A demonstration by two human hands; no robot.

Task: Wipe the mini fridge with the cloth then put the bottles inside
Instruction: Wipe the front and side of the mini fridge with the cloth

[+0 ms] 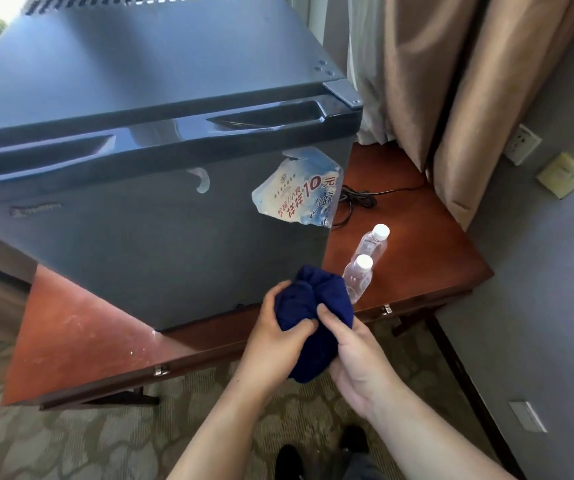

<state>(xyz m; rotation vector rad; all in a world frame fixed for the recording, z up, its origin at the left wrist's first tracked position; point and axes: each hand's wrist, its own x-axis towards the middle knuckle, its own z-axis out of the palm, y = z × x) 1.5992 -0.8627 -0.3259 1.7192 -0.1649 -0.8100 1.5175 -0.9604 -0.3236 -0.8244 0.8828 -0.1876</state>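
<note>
A dark grey mini fridge (133, 216) stands on a reddish wooden table (81, 337), its door closed and a torn paper sticker (299, 192) on the front. Both my hands hold a bunched dark blue cloth (313, 306) in front of the fridge's lower right corner. My left hand (275, 334) grips the cloth from the left, and my right hand (354, 348) grips it from the right and below. Two clear water bottles with white caps stand to the right of the fridge, the near bottle (358, 275) just behind the cloth and the far bottle (373, 242) beyond it.
A black power cord (358, 199) lies on the table behind the bottles. Beige curtains (451, 81) hang at the right, by a grey wall with sockets (521, 143). Patterned carpet (70, 445) covers the floor, and my dark shoes (289, 459) show below.
</note>
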